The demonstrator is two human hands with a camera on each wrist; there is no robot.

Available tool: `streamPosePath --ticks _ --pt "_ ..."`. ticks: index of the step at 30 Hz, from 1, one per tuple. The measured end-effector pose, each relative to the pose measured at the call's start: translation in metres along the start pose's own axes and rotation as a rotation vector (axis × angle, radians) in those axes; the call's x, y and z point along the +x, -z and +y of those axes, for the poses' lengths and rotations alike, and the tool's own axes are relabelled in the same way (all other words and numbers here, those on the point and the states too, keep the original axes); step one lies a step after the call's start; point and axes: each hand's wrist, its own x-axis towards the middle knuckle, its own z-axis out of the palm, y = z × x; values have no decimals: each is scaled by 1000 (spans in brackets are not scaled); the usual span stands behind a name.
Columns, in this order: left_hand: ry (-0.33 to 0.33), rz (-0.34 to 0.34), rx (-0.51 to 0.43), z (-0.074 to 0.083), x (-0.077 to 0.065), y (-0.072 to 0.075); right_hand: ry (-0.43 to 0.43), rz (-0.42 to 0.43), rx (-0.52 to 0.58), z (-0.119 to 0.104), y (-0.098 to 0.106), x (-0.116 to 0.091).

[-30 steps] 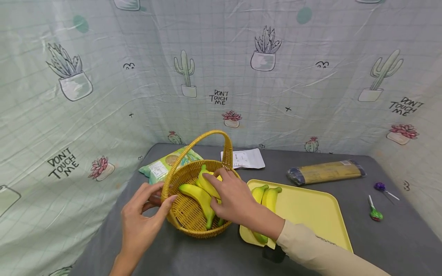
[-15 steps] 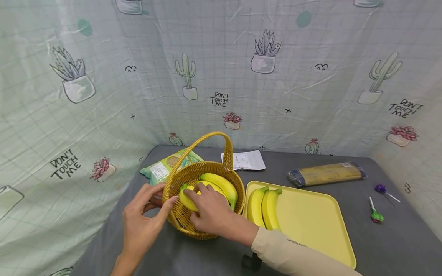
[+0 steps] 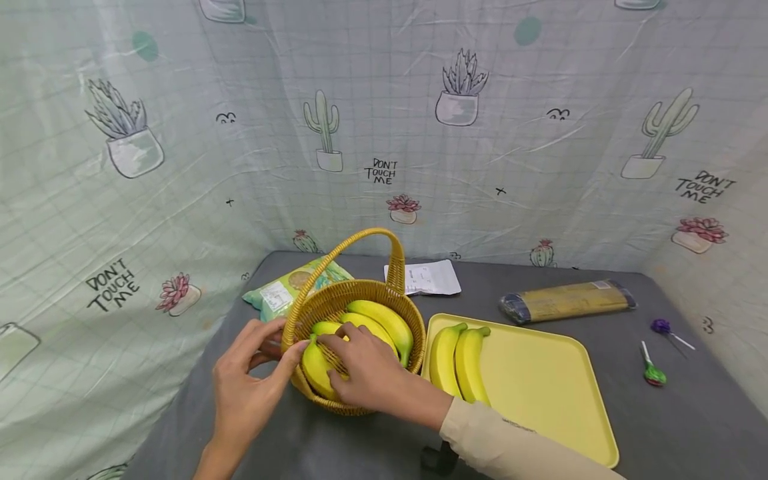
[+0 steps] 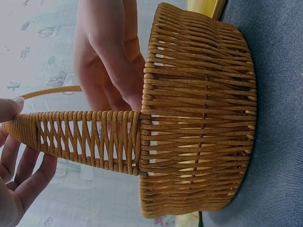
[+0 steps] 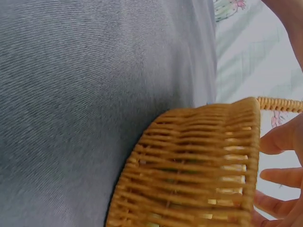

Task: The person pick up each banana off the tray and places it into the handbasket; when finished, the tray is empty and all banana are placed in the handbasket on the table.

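Observation:
The woven basket (image 3: 360,290) stands on the grey table, several bananas inside. My left hand (image 3: 249,380) pinches the left side of its arched handle (image 4: 80,137) between thumb and fingers. My right hand (image 3: 366,367) reaches into the basket, fingers spread over the bananas. Its index finger and thumb tips are at the right edge of a banana (image 3: 317,370) lying at the basket's front left, with basket weave showing in the gap between them. Another banana (image 3: 387,323) lies along the back right wall. In the right wrist view, the right fingers (image 5: 281,177) show beyond the rim.
Right of the basket, a yellow tray (image 3: 540,373) holds two bananas (image 3: 447,357). Behind lie a green packet (image 3: 279,297), a white pouch (image 3: 432,279) and a long yellow package (image 3: 567,301). A purple lollipop (image 3: 661,326) and a green lollipop (image 3: 653,375) lie far right.
My right hand moved left and forward within the basket, uncovering bananas at the back right. A banana under it has turned and now lies along the front left wall. The left hand stays put.

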Motion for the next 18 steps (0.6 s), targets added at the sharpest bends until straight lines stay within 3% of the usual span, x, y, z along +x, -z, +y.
streamPosePath --ticks 18 --pt "4 5 0 0 -1 -1 -49 86 -29 24 33 -41"
